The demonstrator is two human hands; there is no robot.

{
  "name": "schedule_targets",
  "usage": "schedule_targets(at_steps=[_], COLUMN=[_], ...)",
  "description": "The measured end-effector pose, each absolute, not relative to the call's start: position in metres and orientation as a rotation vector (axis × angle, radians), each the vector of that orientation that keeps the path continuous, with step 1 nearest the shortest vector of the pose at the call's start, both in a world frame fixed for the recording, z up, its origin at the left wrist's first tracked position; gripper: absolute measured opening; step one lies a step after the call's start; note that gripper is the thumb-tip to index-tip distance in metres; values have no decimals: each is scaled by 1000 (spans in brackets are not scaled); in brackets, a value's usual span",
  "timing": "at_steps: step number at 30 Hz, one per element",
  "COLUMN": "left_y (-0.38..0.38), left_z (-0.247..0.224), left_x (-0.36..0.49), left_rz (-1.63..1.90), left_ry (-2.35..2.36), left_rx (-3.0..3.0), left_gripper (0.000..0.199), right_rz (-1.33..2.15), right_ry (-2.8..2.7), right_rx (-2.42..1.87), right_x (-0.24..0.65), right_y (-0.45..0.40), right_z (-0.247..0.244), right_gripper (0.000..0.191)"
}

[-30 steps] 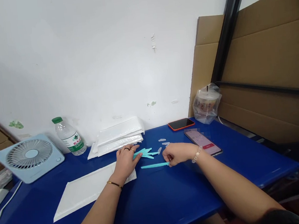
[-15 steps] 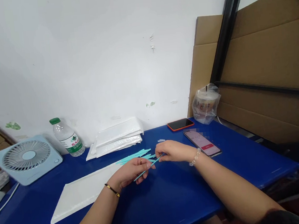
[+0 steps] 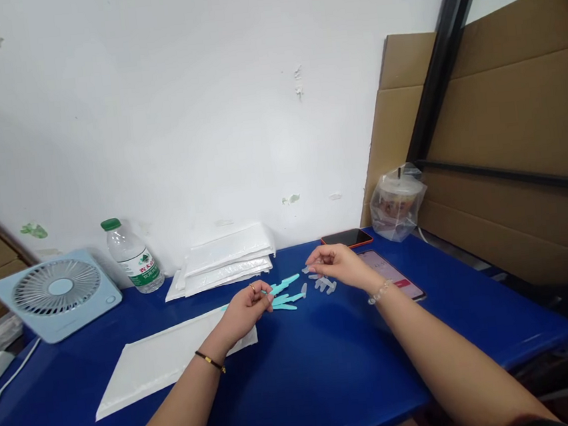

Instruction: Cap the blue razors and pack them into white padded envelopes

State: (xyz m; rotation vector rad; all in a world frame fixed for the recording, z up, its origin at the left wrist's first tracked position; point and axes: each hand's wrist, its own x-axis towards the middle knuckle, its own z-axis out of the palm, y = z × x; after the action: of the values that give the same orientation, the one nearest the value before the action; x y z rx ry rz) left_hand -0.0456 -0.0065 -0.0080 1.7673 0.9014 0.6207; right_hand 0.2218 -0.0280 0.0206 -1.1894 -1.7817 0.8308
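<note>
My left hand (image 3: 249,305) is closed in a pinch over a small pile of slim teal eyebrow razors (image 3: 285,284), its fingertips on one of them. The pile lies partly on the end of a white padded mailer (image 3: 162,358). To the right, my right hand (image 3: 339,268) is bent over several small clear plastic caps (image 3: 325,283) on the blue table. Thumb and forefinger come together at one cap (image 3: 306,270); the fingers partly hide it. Another clear cap (image 3: 304,290) rests by the tips of the razors.
A stack of white mailers (image 3: 225,259) sits against the wall. Left of it stand a water bottle (image 3: 135,261) and a blue fan (image 3: 61,295). On the right are an orange-edged phone (image 3: 349,237), a lit phone (image 3: 395,276) and a bagged drink cup (image 3: 397,202).
My hands have moved apart. The teal razor held between them has left that spot; my left hand is back at the pile, and my right hand has shifted right and up to the caps.
</note>
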Motion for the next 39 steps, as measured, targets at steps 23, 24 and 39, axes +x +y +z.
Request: schedule_targets(at_steps=[23, 24, 39], left_y=[-9, -10, -10], left_z=[0, 0, -4], left_x=[-45, -45, -44], left_rz=[677, 679, 662], left_ry=[895, 891, 898], left_rx=[1757, 1752, 1776], left_gripper=[27, 27, 26], right_rz=[1069, 1079, 1199], right_ry=[-1528, -1521, -1502], right_rx=[-1025, -1028, -1040], right_x=[210, 207, 192], right_y=[-28, -27, -30], right_z=[15, 14, 9], right_gripper=[30, 30, 35])
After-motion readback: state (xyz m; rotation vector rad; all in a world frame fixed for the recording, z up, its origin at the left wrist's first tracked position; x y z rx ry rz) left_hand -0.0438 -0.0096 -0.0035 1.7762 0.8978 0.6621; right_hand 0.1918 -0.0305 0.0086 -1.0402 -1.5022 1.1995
